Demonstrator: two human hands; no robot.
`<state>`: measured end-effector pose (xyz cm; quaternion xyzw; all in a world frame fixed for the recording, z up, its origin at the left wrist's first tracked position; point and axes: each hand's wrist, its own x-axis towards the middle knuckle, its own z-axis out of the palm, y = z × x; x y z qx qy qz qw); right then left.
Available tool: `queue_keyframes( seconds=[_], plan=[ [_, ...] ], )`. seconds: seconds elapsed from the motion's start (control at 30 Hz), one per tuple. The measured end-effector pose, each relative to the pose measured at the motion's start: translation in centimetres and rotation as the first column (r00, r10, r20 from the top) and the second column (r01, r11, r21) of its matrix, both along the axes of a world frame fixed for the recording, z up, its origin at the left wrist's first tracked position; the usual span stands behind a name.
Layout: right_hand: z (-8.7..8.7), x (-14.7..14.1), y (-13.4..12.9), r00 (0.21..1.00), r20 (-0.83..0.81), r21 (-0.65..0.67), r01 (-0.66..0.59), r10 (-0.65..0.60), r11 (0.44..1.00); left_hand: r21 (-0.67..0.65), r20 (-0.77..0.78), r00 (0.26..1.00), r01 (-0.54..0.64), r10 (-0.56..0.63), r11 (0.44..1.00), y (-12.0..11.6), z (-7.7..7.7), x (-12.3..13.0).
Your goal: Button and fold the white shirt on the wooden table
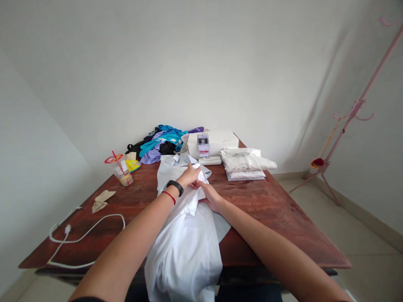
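A white shirt (188, 243) lies over the middle of the wooden table and hangs down past its front edge. Near the shirt's upper end, my left hand (190, 176) grips a bunched fold of the white cloth, its fingers curled round it. Close beside it on the right, my right hand (211, 196) is closed on the same cloth; some of its fingers are hidden behind the fold. A grey cloth piece (222, 226) shows under the shirt on the right. More pale grey fabric (166, 169) spreads out beyond my hands.
The wooden table (268, 215) holds a clothes pile (165, 138), a white box (221, 140), folded garments (244, 163), a plastic cup (123, 172) with a straw, a crumpled napkin (102, 200) and a white cable (86, 239). A pink coat stand (355, 108) is at right.
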<state>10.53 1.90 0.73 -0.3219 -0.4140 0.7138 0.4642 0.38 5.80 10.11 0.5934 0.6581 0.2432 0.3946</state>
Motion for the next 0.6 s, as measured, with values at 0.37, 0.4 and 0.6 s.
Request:
queue_keyframes(
  seconds=[0.37,0.4,0.6],
  plan=[
    [-2.3,-0.7,1.6,0.987,-0.016,-0.156,0.156,-0.160,0.975,0.098,-0.178,0.954,0.260,-0.240,0.961,-15.9,-3.1,-11.3],
    [-2.3,-0.7,1.6,0.986,-0.016,-0.162,0.159,-0.164,0.974,0.077,-0.209,0.945,0.273,-0.252,0.959,-17.8,-3.7,-12.4],
    [-2.0,-0.6,1.6,0.987,-0.008,-0.168,0.158,-0.162,0.973,-0.094,-0.334,0.928,0.139,-0.162,0.986,-25.9,-8.2,-16.3]
  ],
)
